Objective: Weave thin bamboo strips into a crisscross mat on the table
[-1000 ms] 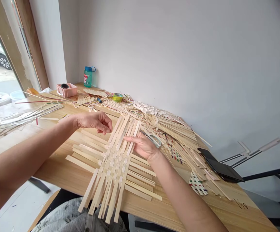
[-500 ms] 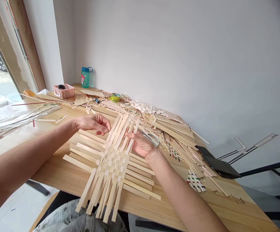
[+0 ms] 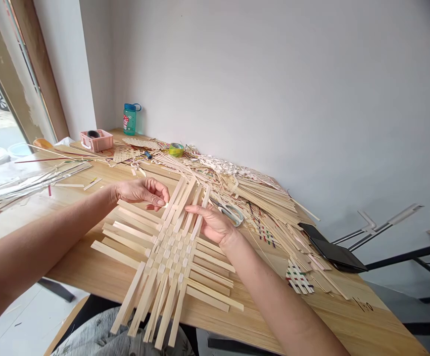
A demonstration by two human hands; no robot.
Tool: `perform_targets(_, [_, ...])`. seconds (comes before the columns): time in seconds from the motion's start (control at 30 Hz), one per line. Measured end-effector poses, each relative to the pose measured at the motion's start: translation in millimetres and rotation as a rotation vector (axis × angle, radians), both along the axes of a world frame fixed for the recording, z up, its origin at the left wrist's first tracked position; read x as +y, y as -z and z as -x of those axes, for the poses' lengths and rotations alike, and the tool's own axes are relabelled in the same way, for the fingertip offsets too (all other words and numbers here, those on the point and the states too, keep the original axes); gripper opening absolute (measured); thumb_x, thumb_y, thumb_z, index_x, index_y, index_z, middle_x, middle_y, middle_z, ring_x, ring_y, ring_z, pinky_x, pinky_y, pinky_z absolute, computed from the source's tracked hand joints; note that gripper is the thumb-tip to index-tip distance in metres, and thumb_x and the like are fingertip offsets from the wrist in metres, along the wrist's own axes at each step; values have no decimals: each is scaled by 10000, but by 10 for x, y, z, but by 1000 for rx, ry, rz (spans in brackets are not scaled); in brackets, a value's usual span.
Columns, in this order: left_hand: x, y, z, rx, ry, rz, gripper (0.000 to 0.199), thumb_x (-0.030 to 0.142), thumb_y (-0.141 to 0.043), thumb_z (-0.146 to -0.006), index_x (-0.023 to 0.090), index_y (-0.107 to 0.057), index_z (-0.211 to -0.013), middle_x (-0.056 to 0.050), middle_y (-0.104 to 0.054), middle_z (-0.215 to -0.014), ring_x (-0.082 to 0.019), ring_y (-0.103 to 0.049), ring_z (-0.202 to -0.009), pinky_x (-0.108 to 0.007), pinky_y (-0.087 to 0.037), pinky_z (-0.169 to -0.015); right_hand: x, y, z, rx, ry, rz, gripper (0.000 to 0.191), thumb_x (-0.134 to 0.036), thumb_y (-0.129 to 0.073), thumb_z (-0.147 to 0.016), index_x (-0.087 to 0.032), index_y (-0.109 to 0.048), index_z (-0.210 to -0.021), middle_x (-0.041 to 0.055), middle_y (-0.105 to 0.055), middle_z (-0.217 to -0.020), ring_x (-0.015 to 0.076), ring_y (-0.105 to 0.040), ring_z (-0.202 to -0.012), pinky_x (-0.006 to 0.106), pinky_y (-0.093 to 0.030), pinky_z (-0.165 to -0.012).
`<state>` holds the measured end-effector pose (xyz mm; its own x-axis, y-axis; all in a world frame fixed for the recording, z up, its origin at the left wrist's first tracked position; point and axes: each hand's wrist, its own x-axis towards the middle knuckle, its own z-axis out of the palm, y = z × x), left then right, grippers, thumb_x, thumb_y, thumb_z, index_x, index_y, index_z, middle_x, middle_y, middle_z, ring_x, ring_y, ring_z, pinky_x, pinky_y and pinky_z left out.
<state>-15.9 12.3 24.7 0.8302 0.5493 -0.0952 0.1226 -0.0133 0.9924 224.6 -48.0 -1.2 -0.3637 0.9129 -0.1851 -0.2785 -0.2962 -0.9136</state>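
A piece of woven pale wooden strips lies over the table's front edge, its loose strip ends spreading out on all sides. My left hand is closed at the upper left of the weave, fingertips pinching the end of a short pale strip among the upper strips. My right hand grips the upper right strips of the weave, thumb on top and the other fingers partly hidden beneath.
Scissors lie just beyond my right hand. Loose strips cover the table's back and right. Farther back are a pink basket, a teal bottle and tape. A black tablet rests at the right edge.
My right thumb has shifted slightly left across the upper strips. One upper strip near it now stands bent more to the right. The weave has moved slightly left in view.
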Motion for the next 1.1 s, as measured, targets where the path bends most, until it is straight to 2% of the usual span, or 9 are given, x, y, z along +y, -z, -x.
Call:
perform_targets(0.27, [-7,25,-12,27,-14,-17,350,381,-854,-701,97,-687,-819,-22,-638,-624,-103,-538,-586,-196,-391,-497,10,48,10,-3,-42,-19,341,-251,-876,-579,-188,-759,-893,53,-795,-927,263,-747,-916,427,-573,-892])
perform_targets(0.4, [4,-3,-15,79,-19,-67,346,361,-865,-677,85,-701,-806,-30,-641,-620,-115,-552,-584,-206,-415,-498,8,51,21,-19,-11,-32,381,-253,-900,-562,-202,-763,-914,46,-795,-946,250,-750,-883,424,-583,-884])
perform_targets(0.57, [0,-91,6,146,-14,-160,254,297,-806,-757,78,-694,-819,-27,-639,-655,-105,-556,-606,-198,-432,-532,17,66,17,-39,14,-60,432,-286,-910,-573,-211,-766,-974,47,-793,-979,254,-745,-935,425,-577,-913])
perform_targets(0.73, [-1,-89,-19,174,16,-219,254,320,-773,-790,104,-641,-808,-13,-631,-665,-96,-542,-585,-206,-440,-548,19,93,9,-49,-8,-101,479,-303,-901,-601,-222,-758,-1051,39,-790,-1013,242,-730,-1006,397,-551,-969])
perform_targets(0.8, [-6,-83,-32,163,11,-216,280,340,-780,-782,115,-615,-810,-16,-636,-680,-105,-555,-599,-214,-446,-557,23,91,-4,-58,-13,-98,469,-312,-895,-610,-218,-757,-1047,42,-789,-1010,241,-732,-991,389,-560,-944])
perform_targets(0.97, [-2,-86,-20,153,-4,-211,300,333,-786,-771,120,-589,-847,-18,-651,-696,-106,-555,-594,-222,-449,-565,46,56,-64,-106,-28,-63,415,-313,-871,-624,-212,-748,-1007,50,-787,-964,252,-742,-877,386,-594,-771])
perform_targets(1.1, [27,-54,-3,185,-6,-217,291,318,-781,-774,123,-582,-859,-14,-651,-695,-105,-554,-588,-221,-439,-568,54,54,-74,-103,-16,-55,398,-275,-877,-598,-198,-747,-966,42,-786,-918,233,-733,-835,366,-578,-772])
